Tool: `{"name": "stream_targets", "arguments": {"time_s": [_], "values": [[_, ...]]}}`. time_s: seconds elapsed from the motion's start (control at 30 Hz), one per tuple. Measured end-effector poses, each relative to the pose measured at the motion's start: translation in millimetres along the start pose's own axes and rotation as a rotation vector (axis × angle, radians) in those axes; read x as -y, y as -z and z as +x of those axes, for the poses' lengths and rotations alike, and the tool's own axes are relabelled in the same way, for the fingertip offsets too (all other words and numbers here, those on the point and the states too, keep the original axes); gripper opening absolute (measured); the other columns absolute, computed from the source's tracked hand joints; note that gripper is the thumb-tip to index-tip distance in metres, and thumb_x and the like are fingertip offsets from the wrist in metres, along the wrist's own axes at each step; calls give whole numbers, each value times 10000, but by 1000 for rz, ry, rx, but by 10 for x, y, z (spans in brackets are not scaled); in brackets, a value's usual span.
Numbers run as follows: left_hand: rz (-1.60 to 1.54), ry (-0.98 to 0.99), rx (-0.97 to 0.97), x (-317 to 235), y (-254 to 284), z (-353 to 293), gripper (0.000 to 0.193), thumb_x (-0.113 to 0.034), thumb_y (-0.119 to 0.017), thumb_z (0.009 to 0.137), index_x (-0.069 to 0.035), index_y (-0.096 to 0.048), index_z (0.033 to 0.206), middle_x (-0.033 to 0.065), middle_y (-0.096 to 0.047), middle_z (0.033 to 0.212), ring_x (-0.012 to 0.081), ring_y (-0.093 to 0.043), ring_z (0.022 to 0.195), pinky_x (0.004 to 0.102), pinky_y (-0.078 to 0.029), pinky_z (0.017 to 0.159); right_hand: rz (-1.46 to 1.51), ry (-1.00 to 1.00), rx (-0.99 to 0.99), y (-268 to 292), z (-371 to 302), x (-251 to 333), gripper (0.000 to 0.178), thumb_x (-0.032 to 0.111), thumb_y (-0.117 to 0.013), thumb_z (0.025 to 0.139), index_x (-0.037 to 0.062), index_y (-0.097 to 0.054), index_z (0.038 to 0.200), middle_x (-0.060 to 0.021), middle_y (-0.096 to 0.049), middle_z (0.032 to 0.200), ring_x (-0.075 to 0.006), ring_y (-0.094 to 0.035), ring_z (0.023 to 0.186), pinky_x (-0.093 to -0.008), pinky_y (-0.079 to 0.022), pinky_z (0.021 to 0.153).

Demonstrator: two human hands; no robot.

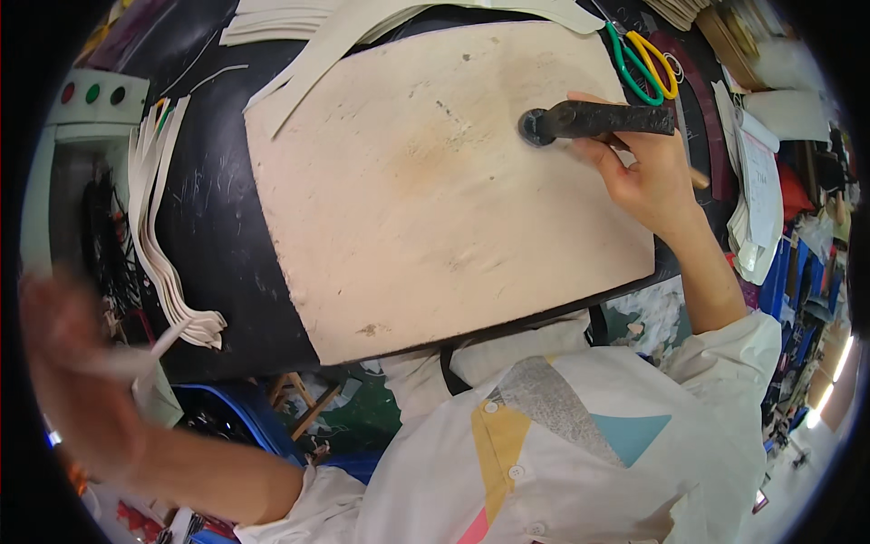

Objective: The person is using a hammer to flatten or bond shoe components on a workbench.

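Observation:
My right hand (648, 172) is closed around a hammer (603, 120) over the right part of a pale beige board (390, 218). The hammer has a black head with a round face, and the end of its wooden handle shows below my wrist. Far to the left, my left hand (77, 363) is raised off the table's side and smeared by motion. A whitish strip (163, 349) shows beside its fingers; whether they grip it is unclear. Nearest to that hand on the table hangs a bundle of cream strips (154, 227).
The board lies on a black table (217, 199). Scissors (645, 68) with green and yellow handles lie past its far right corner. Long cream pieces (362, 32) overlap its far edge. Papers (757, 181) hang at right. A button box (95, 95) stands left, a blue bin (236, 408) below.

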State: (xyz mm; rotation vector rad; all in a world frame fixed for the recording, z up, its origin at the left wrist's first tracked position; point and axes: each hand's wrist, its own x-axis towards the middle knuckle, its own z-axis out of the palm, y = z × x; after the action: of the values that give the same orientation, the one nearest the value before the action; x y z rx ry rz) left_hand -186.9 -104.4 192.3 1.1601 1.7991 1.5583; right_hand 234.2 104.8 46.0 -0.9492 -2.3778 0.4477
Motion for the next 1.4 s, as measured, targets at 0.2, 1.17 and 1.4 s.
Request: {"name": "stream_targets", "arguments": {"time_s": [0.2,1.17,1.4], "values": [[116,170,555,952,-2642,-102,172,-93,-761,852,15,-739,984,67,-716,839,129,-656,745,265,-513,684,-10,-15,-81,165,131,-38,330,-7,-748,765,84,-741,1082,-77,-695,777,-252,-673,644,-331,-533,590],[614,-774,499,1219,-2871,-213,332,59,-707,713,55,-718,1045,102,-585,854,250,-566,725,351,-477,596,-191,246,258,187,446,-4,481,-48,-740,617,51,-734,1088,-60,-676,802,-249,-630,613,-351,-498,537],[655,-779,492,1222,-2758,-305,287,60,-695,747,30,-720,1031,108,-593,846,254,-581,732,348,-482,608,-225,263,170,58,381,32,563,-50,-724,580,80,-745,1128,-29,-569,698,-243,-592,575,-328,-473,509]]}}
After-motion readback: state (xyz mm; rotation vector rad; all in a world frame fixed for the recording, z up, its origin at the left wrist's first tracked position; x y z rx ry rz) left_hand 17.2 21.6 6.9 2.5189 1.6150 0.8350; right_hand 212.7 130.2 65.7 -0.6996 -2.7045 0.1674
